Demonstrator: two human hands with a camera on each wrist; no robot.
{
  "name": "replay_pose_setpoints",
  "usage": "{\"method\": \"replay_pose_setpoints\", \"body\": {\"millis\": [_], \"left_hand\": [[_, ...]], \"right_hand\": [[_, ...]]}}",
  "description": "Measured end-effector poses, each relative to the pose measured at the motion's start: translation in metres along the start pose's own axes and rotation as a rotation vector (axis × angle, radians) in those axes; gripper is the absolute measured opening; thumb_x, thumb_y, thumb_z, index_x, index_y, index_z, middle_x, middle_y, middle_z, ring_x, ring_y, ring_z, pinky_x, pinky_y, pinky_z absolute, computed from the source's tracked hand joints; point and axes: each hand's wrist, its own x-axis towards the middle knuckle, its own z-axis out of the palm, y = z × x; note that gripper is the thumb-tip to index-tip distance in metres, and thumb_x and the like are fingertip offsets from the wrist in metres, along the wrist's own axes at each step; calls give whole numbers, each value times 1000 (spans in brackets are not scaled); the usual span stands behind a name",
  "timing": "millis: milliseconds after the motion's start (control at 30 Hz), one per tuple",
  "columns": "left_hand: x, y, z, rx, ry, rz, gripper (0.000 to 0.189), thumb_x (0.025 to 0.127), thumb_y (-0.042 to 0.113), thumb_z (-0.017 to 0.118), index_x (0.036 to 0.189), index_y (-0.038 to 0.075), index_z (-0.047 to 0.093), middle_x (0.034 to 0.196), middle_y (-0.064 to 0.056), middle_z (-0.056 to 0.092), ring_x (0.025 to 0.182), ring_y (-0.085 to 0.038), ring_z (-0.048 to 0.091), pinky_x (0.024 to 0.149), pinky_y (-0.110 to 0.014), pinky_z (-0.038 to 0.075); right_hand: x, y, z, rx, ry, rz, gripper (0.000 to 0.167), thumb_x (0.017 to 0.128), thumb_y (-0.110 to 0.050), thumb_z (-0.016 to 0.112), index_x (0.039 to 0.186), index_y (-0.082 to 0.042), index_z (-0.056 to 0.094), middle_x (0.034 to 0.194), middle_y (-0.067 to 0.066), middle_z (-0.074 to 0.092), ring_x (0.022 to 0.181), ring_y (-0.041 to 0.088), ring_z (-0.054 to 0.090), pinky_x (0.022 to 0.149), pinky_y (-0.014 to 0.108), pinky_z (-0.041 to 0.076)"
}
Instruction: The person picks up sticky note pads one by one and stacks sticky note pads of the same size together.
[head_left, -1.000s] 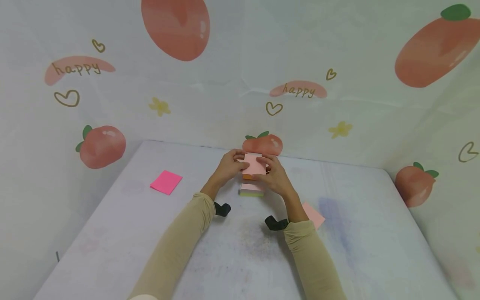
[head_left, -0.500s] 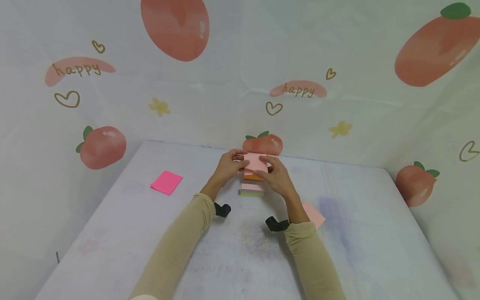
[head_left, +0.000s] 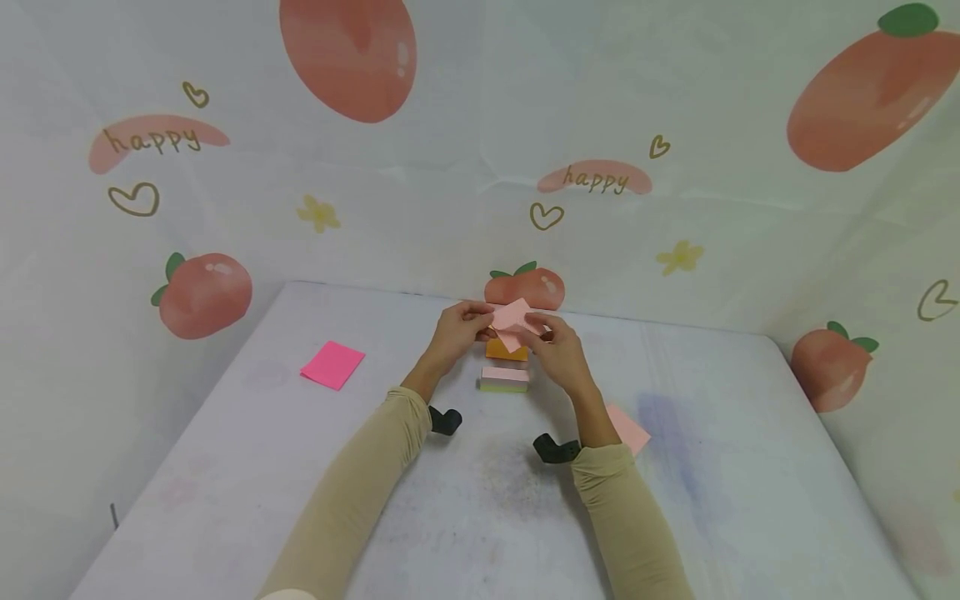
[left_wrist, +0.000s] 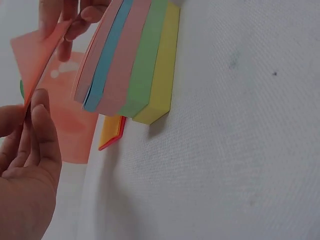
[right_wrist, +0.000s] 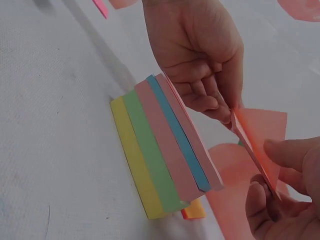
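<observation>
Both hands hold a pink sticky note (head_left: 515, 315) up above the far middle of the table, its corners pointing up and down in the head view, a fold line across it. My left hand (head_left: 456, 330) pinches the left corner between thumb and fingers. On the right side my right hand (head_left: 558, 352) pinches it too. Below and nearer stands a block of sticky notes (head_left: 504, 380), layered yellow, green, pink and blue with pink on top in the left wrist view (left_wrist: 132, 55). Just behind the block lies an orange piece (head_left: 507, 349), with a red edge in the left wrist view.
A bright pink folded square (head_left: 332, 364) lies on the table's left. A pale pink square (head_left: 628, 429) lies beside the right forearm, partly covered. Black mounts (head_left: 446, 420) stick out from both wrists. A printed backdrop (head_left: 435, 167) rises behind the table (head_left: 480, 517).
The pink note has turned from lying squarely between the hands to a slanted, corner-up position. More of the orange piece shows beneath. Both hands have shifted only slightly.
</observation>
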Motion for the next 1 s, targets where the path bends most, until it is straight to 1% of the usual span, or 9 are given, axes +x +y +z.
{"method": "replay_pose_setpoints", "body": {"millis": [100,200,367,433,500,567,733,867,1000], "left_hand": [[0,1,0,-28,-1,-3,28,99,11,65,126,3,63,105,-14,72,74,-13,72,74,-23,61],[-1,2,1,-43,-10,-8,32,98,9,65,129,3,61,108,-16,73,73,-12,72,77,-25,62],[-1,4,2,-28,-45,-9,36,97,9,64,132,4,59,107,-16,72,75,-12,72,78,-25,62],[-1,4,3,-30,-64,-11,37,96,8,63,133,4,60,105,-14,72,75,-12,72,78,-25,62],[-1,3,3,-33,-80,-15,36,97,10,62,132,5,62,103,-13,72,77,-12,72,79,-25,62],[-1,3,3,-32,-99,-22,34,100,16,62,132,5,63,104,-12,72,79,-13,73,84,-28,62],[-3,2,0,-36,-132,-41,40,106,33,54,133,5,65,115,-16,73,89,-15,74,96,-36,59],[-3,-1,-2,-37,-149,-43,42,106,36,54,133,5,65,119,-17,73,93,-16,75,95,-32,59],[-3,-2,-2,-28,-160,-32,41,102,33,62,131,4,65,119,-16,72,89,-12,74,91,-27,60]], "right_hand": [[0,0,-1,34,3,-17,51,96,-23,72,142,-9,58,146,13,54,111,33,65,92,38,57],[1,1,-1,76,-9,-27,58,90,-22,79,142,-8,58,147,13,50,112,33,64,95,41,56],[2,2,1,30,-28,-67,67,86,-22,83,145,-6,55,149,14,47,112,32,59,96,39,53],[2,1,1,4,-27,-90,68,86,-21,83,145,-4,54,149,15,47,113,32,58,97,41,53],[1,-1,1,-1,-28,-102,67,87,-21,81,146,-2,54,150,16,48,113,33,58,99,44,54],[0,-1,1,-3,-25,-104,65,89,-22,80,145,-2,55,151,15,49,114,34,59,101,47,54],[0,-1,1,-10,-8,-92,56,93,-30,75,140,-2,60,152,13,51,121,34,60,105,49,52],[-1,-3,0,4,0,-77,52,96,-33,71,138,-3,63,154,13,50,124,34,59,108,50,51],[-2,-2,-2,37,11,-81,44,96,-27,71,132,-3,67,154,13,50,121,35,62,106,52,51]]}}
